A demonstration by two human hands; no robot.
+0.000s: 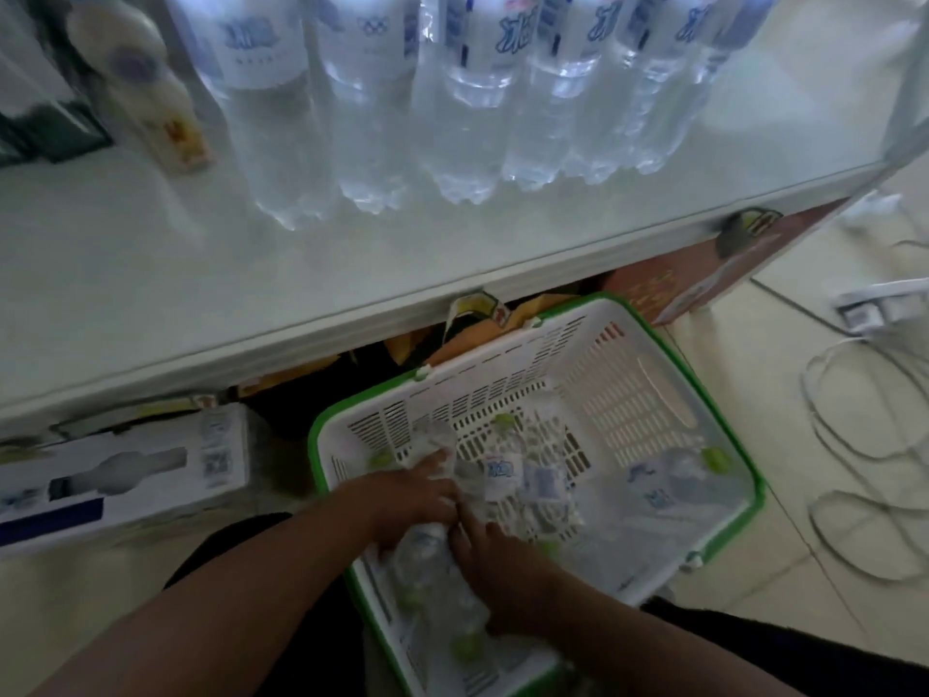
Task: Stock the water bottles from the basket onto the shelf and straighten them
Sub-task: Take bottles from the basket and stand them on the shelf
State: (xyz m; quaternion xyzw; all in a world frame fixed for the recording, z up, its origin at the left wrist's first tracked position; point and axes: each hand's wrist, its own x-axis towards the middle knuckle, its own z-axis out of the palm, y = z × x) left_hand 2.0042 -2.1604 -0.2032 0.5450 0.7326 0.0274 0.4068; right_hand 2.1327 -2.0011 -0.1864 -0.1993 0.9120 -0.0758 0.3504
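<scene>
both hands, left (407, 500) and right (495, 550), curl around one bottle (427, 555) down in the basket (724, 445). loose bottles beside them could snag it, or it slips lifting to the shelf (251, 294) above.

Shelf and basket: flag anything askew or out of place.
The bottle row on the shelf is uneven: bases stagger instead of lining up. Bottles in the basket lie jumbled on their sides. Loose cables sprawl across the floor.

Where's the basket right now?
Head view, lower centre: the basket sits on the floor below the shelf, both hands inside it.
</scene>
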